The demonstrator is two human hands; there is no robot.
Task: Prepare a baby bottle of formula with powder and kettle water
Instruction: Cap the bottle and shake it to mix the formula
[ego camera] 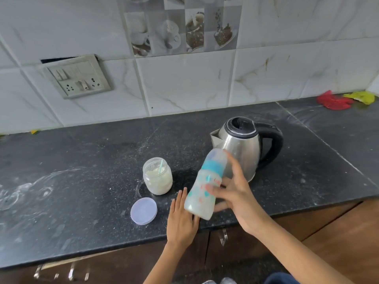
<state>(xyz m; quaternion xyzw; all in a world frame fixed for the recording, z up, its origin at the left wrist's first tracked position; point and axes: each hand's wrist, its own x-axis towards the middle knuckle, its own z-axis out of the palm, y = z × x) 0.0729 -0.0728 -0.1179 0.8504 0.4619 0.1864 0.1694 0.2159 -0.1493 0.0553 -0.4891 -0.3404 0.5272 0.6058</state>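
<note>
A: Starting with the largest: table, dark speckled stone, dusted with pale smears at the left. Carries everything in use.

B: Noted. Next in size?

A: Steel kettle, upright, lid shut, spout turned left toward the work area, black handle turned right. Probably set so for a right-hand pour. Stands just behind the raised bottle.

B: And the bottle itself?

A: Baby bottle, capped, teal collar on, lifted clear of the table and tilted, top leaning away toward the kettle. Blurred, with milky liquid showing at the base. Judged to be the mixing shake, so filling appears done.

B: State of the hands?

A: Right hand wrapped round the bottle's middle, fingers closed on it. Left hand flat, palm down, fingers spread on the table edge just beside the bottle's base, holding nothing. Likely bracing, or ready to catch.

B: Smaller items?

A: Powder jar, open, part full, teal scoop standing inside. Lilac lid lying flat on the table in front of the jar, apart from it. Jar not yet closed.
</note>
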